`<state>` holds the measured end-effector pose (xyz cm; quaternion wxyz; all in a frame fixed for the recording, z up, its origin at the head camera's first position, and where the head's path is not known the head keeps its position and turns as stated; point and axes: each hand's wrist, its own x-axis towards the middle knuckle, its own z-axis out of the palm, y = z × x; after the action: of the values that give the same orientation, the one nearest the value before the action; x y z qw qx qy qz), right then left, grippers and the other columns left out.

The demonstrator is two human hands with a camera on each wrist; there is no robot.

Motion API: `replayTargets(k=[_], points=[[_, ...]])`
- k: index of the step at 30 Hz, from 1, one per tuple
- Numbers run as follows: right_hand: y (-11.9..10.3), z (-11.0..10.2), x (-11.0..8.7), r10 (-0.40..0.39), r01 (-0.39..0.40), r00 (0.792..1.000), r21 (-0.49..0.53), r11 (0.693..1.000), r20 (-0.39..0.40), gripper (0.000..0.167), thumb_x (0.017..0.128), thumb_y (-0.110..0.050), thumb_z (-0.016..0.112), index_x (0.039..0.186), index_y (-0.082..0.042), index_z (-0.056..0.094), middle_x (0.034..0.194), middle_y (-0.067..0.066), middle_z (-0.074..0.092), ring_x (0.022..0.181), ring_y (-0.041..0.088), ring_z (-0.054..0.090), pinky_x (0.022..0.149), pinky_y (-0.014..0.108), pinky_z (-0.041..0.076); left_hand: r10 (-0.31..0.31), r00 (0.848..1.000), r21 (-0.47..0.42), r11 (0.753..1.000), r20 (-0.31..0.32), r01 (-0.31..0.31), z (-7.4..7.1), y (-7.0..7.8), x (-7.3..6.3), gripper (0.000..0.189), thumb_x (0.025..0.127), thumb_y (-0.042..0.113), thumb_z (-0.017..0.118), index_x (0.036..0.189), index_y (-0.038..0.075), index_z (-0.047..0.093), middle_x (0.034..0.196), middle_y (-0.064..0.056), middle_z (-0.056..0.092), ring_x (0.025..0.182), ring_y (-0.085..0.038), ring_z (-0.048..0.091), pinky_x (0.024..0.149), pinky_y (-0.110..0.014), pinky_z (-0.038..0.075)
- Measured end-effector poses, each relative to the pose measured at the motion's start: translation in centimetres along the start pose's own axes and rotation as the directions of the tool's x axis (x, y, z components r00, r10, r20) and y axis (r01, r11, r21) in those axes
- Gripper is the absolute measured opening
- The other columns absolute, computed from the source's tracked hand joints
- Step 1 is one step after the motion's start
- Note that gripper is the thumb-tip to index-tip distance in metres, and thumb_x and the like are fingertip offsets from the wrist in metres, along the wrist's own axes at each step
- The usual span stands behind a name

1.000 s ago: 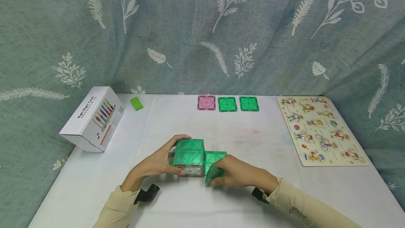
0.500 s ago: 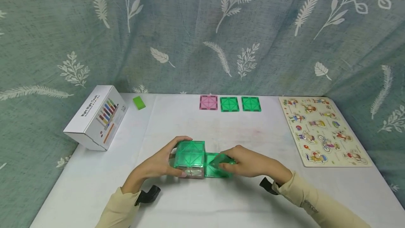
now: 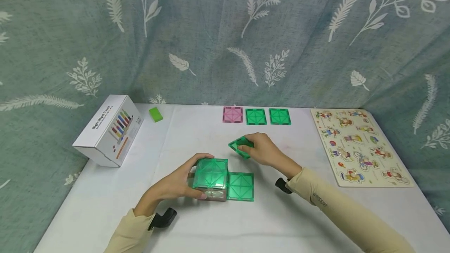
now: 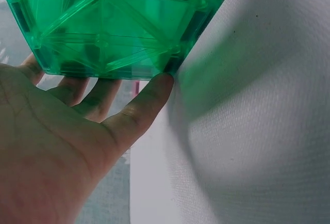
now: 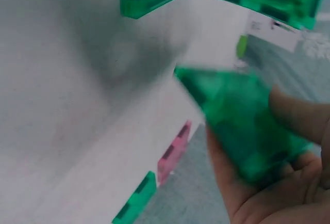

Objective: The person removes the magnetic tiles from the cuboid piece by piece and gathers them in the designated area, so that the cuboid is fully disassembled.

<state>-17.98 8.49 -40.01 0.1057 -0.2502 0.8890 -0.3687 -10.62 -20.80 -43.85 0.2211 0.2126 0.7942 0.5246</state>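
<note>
A box built of see-through magnetic tiles (image 3: 211,173), green on top with a pinkish front, stands on the white table. My left hand (image 3: 174,182) holds it from the left, thumb at the front and fingers round the back. In the left wrist view, the thumb touches the lower edge of a green face. One green square tile (image 3: 241,186) lies flat against the box's right side. Behind that tile, my right hand (image 3: 265,150) pinches another green tile (image 5: 240,115), tilted and raised above the table. Fingers hide part of its outline.
At the back lie a pink square tile (image 3: 233,114) and two green square tiles (image 3: 256,116). A wooden picture puzzle board (image 3: 358,149) is on the right. A white printed box (image 3: 109,130) and a small lime-green piece (image 3: 156,114) are at left.
My right hand has lifted the pinched tile from in front of the flat tile, across it, to behind it. My left hand stays on the tile box.
</note>
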Motion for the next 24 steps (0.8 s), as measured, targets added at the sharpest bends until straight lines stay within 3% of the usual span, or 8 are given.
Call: replayTargets(k=[2, 5, 9, 13, 17, 24], points=[[-0.2, 0.4, 0.8, 0.008, -0.009, 1.000, -0.034, 0.999, -0.029, 0.027, 0.102, -0.017, 0.058, 0.077, -0.006, 0.054, 0.061, 0.000, 0.040, 0.054, 0.012, 0.037, 0.056, 0.023, 0.033, 0.004, 1.000, -0.002, 1.000, 0.000, -0.004, 0.0, 0.1, 0.0, 0.097, 0.073, 0.021, 0.089, 0.150, 0.035, 0.032, 0.157, -0.010, 0.036, 0.146, -0.051, 0.028, 0.109, -0.075, 0.032], [-0.3, 1.1, 1.9, 0.006, -0.013, 0.997, -0.090, 0.996, -0.075, 0.018, 0.104, -0.012, 0.052, 0.098, 0.001, 0.064, 0.070, 0.005, 0.053, 0.060, 0.014, 0.043, 0.057, 0.024, 0.036, 0.008, 1.000, -0.009, 1.000, 0.000, -0.008, 0.0, 0.2, 0.0, 0.097, 0.073, 0.020, 0.089, 0.150, 0.034, 0.032, 0.156, -0.011, 0.036, 0.146, -0.053, 0.027, 0.109, -0.074, 0.032], [-0.2, 1.9, 3.2, -0.023, 0.001, 0.994, -0.196, 0.981, -0.108, 0.025, 0.104, -0.009, 0.048, 0.120, 0.003, 0.065, 0.087, 0.012, 0.068, 0.068, 0.017, 0.052, 0.063, 0.028, 0.043, 0.002, 1.000, -0.015, 1.000, 0.000, -0.002, 0.1, 0.1, -0.1, 0.097, 0.073, 0.019, 0.089, 0.150, 0.034, 0.032, 0.157, -0.011, 0.036, 0.146, -0.054, 0.026, 0.109, -0.075, 0.032], [0.3, 2.2, 4.1, -0.034, -0.007, 0.990, -0.293, 0.956, -0.135, 0.029, 0.104, -0.009, 0.049, 0.126, 0.003, 0.064, 0.108, 0.017, 0.073, 0.085, 0.025, 0.067, 0.073, 0.037, 0.055, 0.003, 1.000, -0.020, 1.000, 0.000, -0.003, 0.1, 0.0, 0.0, 0.097, 0.072, 0.019, 0.089, 0.150, 0.035, 0.032, 0.157, -0.009, 0.036, 0.147, -0.053, 0.026, 0.110, -0.074, 0.031], [0.8, 2.5, 4.9, -0.018, -0.028, 0.991, -0.346, 0.938, -0.130, 0.031, 0.103, -0.011, 0.053, 0.130, -0.001, 0.063, 0.121, 0.017, 0.071, 0.106, 0.030, 0.070, 0.087, 0.044, 0.059, 0.000, 1.000, -0.019, 1.000, -0.005, 0.000, 0.1, 0.0, 0.0, 0.097, 0.073, 0.017, 0.089, 0.149, 0.035, 0.033, 0.156, -0.009, 0.037, 0.147, -0.051, 0.026, 0.110, -0.074, 0.031], [1.1, 3.6, 6.3, -0.020, -0.002, 0.999, -0.410, 0.912, -0.051, 0.025, 0.103, -0.017, 0.056, 0.124, -0.007, 0.068, 0.118, 0.010, 0.074, 0.109, 0.027, 0.071, 0.090, 0.044, 0.059, -0.018, 1.000, -0.036, 0.999, -0.014, 0.018, 0.1, 0.1, -0.2, 0.098, 0.072, 0.017, 0.090, 0.149, 0.037, 0.033, 0.156, -0.005, 0.036, 0.148, -0.046, 0.027, 0.112, -0.072, 0.031]])
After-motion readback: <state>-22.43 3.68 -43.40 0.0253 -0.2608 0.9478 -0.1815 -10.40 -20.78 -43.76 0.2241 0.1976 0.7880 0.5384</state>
